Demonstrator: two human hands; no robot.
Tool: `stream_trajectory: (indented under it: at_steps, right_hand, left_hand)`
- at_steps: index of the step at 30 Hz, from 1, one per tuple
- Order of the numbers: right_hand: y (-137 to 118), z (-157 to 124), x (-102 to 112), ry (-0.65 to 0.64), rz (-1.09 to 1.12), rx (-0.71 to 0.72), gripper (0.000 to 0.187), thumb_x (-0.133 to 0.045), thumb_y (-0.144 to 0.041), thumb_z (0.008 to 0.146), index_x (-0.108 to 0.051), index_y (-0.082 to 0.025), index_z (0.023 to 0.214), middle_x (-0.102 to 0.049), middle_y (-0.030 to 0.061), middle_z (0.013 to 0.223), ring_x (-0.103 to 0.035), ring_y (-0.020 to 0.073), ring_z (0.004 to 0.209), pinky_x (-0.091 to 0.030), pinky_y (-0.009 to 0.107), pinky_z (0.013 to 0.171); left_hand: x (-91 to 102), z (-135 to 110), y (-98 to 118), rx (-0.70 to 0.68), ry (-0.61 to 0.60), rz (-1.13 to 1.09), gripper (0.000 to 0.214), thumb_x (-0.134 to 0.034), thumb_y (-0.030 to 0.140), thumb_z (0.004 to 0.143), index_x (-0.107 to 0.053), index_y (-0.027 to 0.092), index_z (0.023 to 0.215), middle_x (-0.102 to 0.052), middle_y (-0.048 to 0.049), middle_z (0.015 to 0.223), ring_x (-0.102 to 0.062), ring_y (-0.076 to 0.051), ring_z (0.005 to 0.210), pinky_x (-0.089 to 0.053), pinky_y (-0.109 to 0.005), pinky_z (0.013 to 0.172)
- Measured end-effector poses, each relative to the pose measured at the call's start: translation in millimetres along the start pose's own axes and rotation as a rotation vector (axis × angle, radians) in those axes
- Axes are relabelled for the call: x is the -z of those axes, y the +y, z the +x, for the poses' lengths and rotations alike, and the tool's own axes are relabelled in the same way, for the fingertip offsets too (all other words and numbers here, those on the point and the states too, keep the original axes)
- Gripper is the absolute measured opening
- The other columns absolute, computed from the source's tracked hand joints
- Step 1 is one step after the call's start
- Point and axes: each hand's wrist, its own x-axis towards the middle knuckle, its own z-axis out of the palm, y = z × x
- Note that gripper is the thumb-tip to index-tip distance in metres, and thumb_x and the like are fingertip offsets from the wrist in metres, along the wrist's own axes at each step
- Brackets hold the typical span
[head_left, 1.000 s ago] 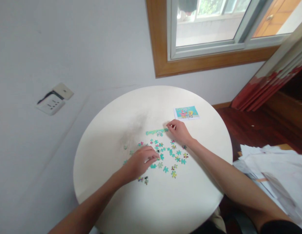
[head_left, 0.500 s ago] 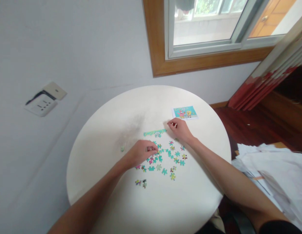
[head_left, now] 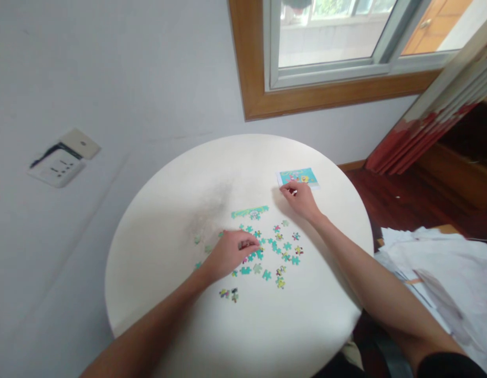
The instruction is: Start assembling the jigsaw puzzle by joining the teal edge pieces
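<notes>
Several loose teal and pink puzzle pieces (head_left: 278,251) lie scattered in the middle of a round white table (head_left: 196,173). A short joined strip of pieces (head_left: 249,212) sits just beyond them. My left hand (head_left: 230,253) rests on the left side of the scatter, fingers curled and pinched around a piece. My right hand (head_left: 300,198) lies farther back, fingers bent, its fingertips touching the near edge of a small cartoon reference picture (head_left: 297,177).
A wall socket plate (head_left: 60,158) hangs on the white wall to the left. A wood-framed window (head_left: 334,52) is behind the table. A red and cream curtain (head_left: 432,123) hangs at right, and white papers (head_left: 436,268) lie beside the table over a dark wooden floor.
My right hand has moved from the joined strip back and right to the reference picture. My left hand drew in over the loose pieces and pinched one.
</notes>
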Motion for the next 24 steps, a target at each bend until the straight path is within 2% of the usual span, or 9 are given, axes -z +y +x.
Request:
stream_trajectory:
  at_steps: [6, 9, 14, 18, 21, 24]
  right_hand:
    - [-4, -4, -5, -0.038, -0.003, -0.005, 0.018, -0.055, -0.016, 0.086, -0.073, -0.016, 0.083, -0.075, 0.0065, 0.082, -0.063, 0.0179, 0.07, -0.046, 0.029, 0.067]
    - [-5, -4, -4, -0.047, -0.004, -0.01, 0.018, -0.055, -0.015, 0.085, -0.073, -0.016, 0.084, -0.075, 0.0065, 0.083, -0.063, 0.0181, 0.071, -0.046, 0.029, 0.067]
    - [-6, -4, -4, -0.062, -0.004, -0.022, 0.017, -0.056, -0.015, 0.085, -0.073, -0.017, 0.084, -0.075, 0.0062, 0.084, -0.063, 0.0179, 0.071, -0.047, 0.029, 0.068]
    - [-6, -4, -3, -0.067, 0.0, -0.022, 0.017, -0.056, -0.015, 0.085, -0.073, -0.017, 0.084, -0.074, 0.0058, 0.083, -0.063, 0.0177, 0.071, -0.048, 0.029, 0.069]
    - [-5, -4, -3, -0.066, 0.0, -0.01, 0.018, -0.055, -0.015, 0.085, -0.073, -0.017, 0.084, -0.074, 0.0059, 0.082, -0.064, 0.0175, 0.071, -0.048, 0.03, 0.069]
    - [-4, -3, -3, -0.068, -0.01, -0.005, 0.018, -0.056, -0.015, 0.084, -0.074, -0.016, 0.085, -0.075, 0.0067, 0.084, -0.064, 0.018, 0.071, -0.048, 0.03, 0.07]
  left_hand:
    - [-20.2, -4, 12, -0.2, -0.019, 0.097, 0.009, -0.069, 0.02, 0.087, -0.076, 0.022, 0.082, -0.072, 0.0007, 0.076, -0.061, -0.015, 0.075, -0.045, -0.029, 0.079]
    - [-26.3, -5, 13, -0.307, -0.027, 0.182, 0.012, -0.065, 0.018, 0.091, -0.074, 0.022, 0.084, -0.073, 0.0003, 0.082, -0.062, -0.016, 0.081, -0.043, -0.034, 0.09]
    - [-28.2, -4, 12, -0.385, 0.012, 0.313, 0.015, -0.06, 0.024, 0.094, -0.073, 0.02, 0.088, -0.071, -0.0039, 0.088, -0.06, -0.019, 0.088, -0.044, -0.036, 0.087]
    - [-6.8, -1, 7, -0.34, 0.16, 0.267, 0.013, -0.061, 0.025, 0.094, -0.073, 0.02, 0.09, -0.07, -0.0042, 0.089, -0.061, -0.018, 0.087, -0.046, -0.032, 0.084]
    - [23.4, 2, -2, -0.256, 0.327, 0.283, 0.014, -0.059, 0.025, 0.094, -0.072, 0.019, 0.092, -0.069, -0.0044, 0.091, -0.061, -0.017, 0.087, -0.046, -0.029, 0.083]
    - [53.1, 3, -15, -0.172, 0.47, 0.315, 0.015, -0.059, 0.026, 0.092, -0.072, 0.019, 0.091, -0.067, -0.0027, 0.087, -0.057, -0.015, 0.076, -0.046, -0.027, 0.075]
